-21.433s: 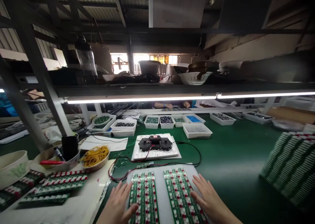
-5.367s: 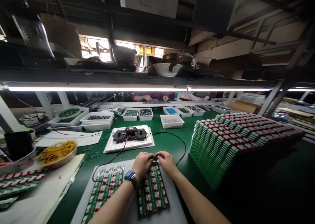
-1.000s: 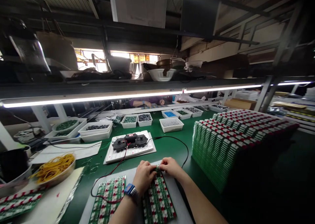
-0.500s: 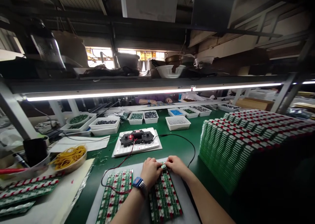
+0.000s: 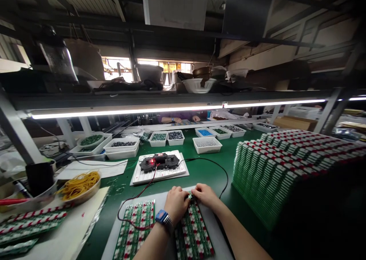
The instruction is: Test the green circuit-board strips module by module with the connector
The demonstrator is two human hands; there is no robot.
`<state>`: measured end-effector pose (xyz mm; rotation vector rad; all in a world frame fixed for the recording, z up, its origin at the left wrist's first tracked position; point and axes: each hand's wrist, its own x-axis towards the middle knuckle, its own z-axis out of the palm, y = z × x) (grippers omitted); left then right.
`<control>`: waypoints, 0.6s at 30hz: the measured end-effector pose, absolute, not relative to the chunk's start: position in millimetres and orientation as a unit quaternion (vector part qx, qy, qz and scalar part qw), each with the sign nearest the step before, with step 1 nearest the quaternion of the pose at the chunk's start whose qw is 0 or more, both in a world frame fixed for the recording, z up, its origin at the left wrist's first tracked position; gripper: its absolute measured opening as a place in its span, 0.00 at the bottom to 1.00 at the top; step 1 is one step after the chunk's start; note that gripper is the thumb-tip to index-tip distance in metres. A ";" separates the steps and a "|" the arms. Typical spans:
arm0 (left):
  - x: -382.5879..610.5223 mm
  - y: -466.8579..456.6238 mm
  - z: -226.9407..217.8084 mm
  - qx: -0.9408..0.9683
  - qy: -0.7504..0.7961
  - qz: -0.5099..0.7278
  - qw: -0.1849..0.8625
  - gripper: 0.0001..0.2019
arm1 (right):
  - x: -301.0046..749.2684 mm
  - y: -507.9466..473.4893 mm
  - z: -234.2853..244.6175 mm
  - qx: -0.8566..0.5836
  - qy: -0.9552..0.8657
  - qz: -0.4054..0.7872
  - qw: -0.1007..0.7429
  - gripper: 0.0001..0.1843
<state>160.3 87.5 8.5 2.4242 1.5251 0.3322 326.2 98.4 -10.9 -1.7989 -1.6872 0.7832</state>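
My left hand (image 5: 175,204) and my right hand (image 5: 206,195) meet at the far end of a green circuit-board panel (image 5: 194,235) lying on a white board (image 5: 217,237). Both are closed, pinching a small wired probe piece (image 5: 190,196) against the panel's top edge. A second green panel (image 5: 134,229) lies to the left. Red and black wires (image 5: 137,196) run from the hands to a black tester with a red light (image 5: 159,162) on a white tray. A blue watch sits on my left wrist.
A tall stack of green and red panels (image 5: 286,164) stands at the right. A bowl of yellow rubber bands (image 5: 78,182), more panels (image 5: 28,223) and a black cup (image 5: 37,178) are at the left. White parts bins (image 5: 207,143) line the back. Another person's hands (image 5: 183,119) work beyond.
Over the last second my hands stay together on the panel's far edge with only slight shifts. The view has swung a little, so everything sits slightly more to the right.
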 end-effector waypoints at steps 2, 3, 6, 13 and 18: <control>160.2 87.7 8.8 0.834 0.524 0.114 0.130 0.13 | 327.3 98.6 -11.1 -0.664 -0.629 0.295 0.275 0.11; 160.2 87.7 9.0 0.834 0.524 0.114 0.131 0.13 | 327.7 98.8 -11.5 -0.662 -0.630 0.298 0.277 0.10; 160.2 87.6 9.5 0.832 0.526 0.117 0.133 0.13 | 329.5 99.0 -12.8 -0.655 -0.631 0.306 0.280 0.09; 159.3 86.4 9.2 0.829 0.529 0.119 0.139 0.13 | 335.4 99.8 -15.2 -0.637 -0.636 0.325 0.291 0.09; 159.7 86.7 9.5 0.828 0.531 0.118 0.139 0.13 | 337.1 100.1 -16.7 -0.630 -0.635 0.334 0.297 0.08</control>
